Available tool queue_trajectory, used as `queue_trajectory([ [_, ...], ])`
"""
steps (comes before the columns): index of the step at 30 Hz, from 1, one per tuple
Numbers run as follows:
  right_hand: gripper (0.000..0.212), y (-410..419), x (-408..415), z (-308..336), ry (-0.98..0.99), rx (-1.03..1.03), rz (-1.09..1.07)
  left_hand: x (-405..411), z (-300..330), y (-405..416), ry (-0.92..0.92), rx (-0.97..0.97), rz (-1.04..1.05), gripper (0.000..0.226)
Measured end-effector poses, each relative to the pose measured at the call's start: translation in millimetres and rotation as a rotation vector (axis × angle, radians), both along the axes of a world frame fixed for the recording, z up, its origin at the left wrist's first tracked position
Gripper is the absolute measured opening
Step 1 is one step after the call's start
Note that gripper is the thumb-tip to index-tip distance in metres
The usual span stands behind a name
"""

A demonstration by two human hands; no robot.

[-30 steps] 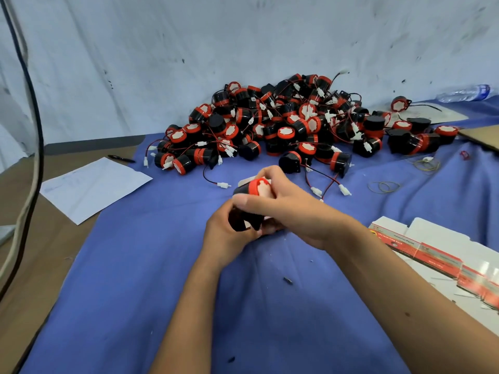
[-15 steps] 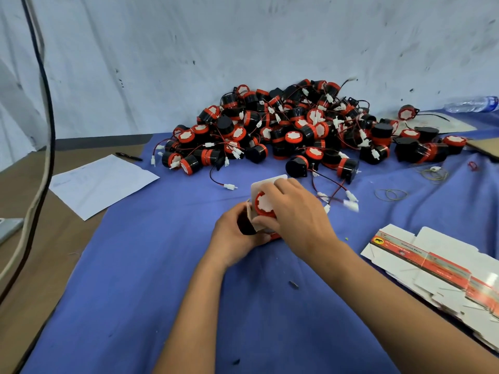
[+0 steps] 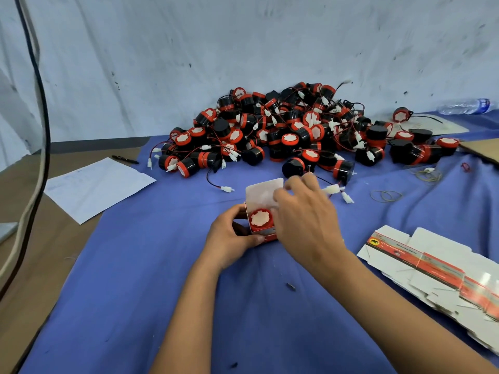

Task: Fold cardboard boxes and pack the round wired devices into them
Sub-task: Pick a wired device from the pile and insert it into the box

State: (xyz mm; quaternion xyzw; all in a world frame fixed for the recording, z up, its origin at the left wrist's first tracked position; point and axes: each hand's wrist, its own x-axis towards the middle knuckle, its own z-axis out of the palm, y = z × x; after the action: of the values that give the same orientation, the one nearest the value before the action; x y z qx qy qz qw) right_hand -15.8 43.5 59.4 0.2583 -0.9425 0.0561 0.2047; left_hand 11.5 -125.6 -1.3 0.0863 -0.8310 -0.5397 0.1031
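A small white and red cardboard box (image 3: 261, 194) stands on the blue cloth (image 3: 151, 279) with its top flap raised. Inside it sits a round black device with a red and white face (image 3: 260, 219), face up. My left hand (image 3: 231, 238) grips the box from the left and front. My right hand (image 3: 303, 214) hovers over the box's right side, fingers loosely bent beside the raised flap; whether it touches the flap is unclear. A big pile of round wired devices (image 3: 283, 130) lies behind.
Flat unfolded boxes (image 3: 437, 268) lie stacked at the right. A white sheet of paper (image 3: 97, 184) and a pen (image 3: 124, 159) are at the left on the brown table. Rubber bands (image 3: 386, 195), a plastic bottle (image 3: 464, 106) and hanging cables (image 3: 40, 130) are around.
The device went from my hands down into the box. My right hand lifted off the device toward the raised flap, and the box now stands on the cloth.
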Motion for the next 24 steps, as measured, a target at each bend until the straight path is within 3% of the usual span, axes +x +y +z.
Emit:
queue_trajectory([
  [5,0.011,24,-10,-6,-0.109,-0.053,-0.203,-1,1,2,-0.017,0.044,0.001,0.051],
  [8,0.004,21,-6,-3,-0.108,-0.095,-0.191,-7,3,26,0.051,0.179,0.092,0.022],
  [13,0.014,11,-1,7,-0.218,-0.233,-0.027,-16,-2,50,0.079,0.226,0.312,0.019],
  [16,0.026,5,-2,15,-0.413,-0.398,0.081,-18,-6,52,0.110,0.190,0.322,0.014],
  [19,0.033,0,-4,15,-0.517,-0.388,0.145,-18,-7,53,0.117,0.189,0.319,0.011],
  [22,0.034,5,-5,12,-0.288,-0.209,0.046,-19,-5,53,0.106,0.229,0.318,0.019],
  [24,0.029,9,-9,8,-0.148,-0.247,-0.031,-21,-4,53,0.094,0.244,0.317,0.024],
])
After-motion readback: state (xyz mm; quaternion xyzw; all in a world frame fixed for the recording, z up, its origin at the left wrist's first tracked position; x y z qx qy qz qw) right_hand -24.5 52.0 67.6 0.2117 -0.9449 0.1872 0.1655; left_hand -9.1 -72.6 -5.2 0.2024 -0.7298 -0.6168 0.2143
